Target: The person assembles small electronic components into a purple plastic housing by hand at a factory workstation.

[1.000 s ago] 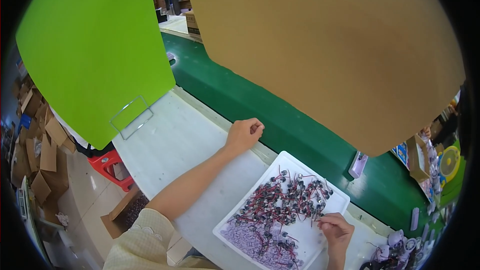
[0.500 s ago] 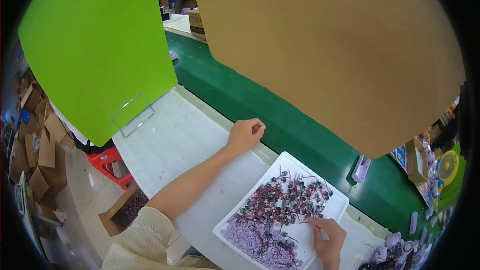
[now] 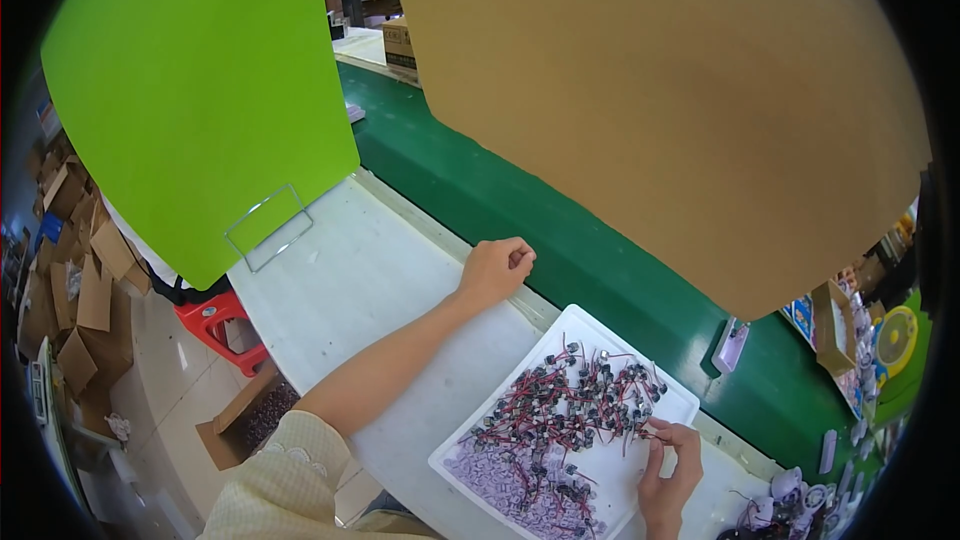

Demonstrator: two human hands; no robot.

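Observation:
A white rectangular tray (image 3: 575, 323) lies on the white table (image 3: 370, 280), heaped with several small black parts on red wires (image 3: 570, 410) and a patch of pale purple pieces (image 3: 510, 470). My right hand (image 3: 668, 465) rests at the tray's right side, fingers pinching one of the red wires at the edge of the heap. My left hand (image 3: 494, 268) lies farther away on the table near the green belt (image 3: 560, 230), curled into a loose fist; whether it holds anything is hidden.
A green conveyor belt runs diagonally behind the table. A green panel (image 3: 200, 100) and a tan panel (image 3: 660, 110) cover much of the view. Cardboard boxes (image 3: 80, 270) and a red stool (image 3: 225, 325) stand on the floor at left. Small items (image 3: 850, 340) lie at far right.
My right hand has moved from the tray's right edge into the heap and taken hold of a red wire. My left hand has stayed put by the belt.

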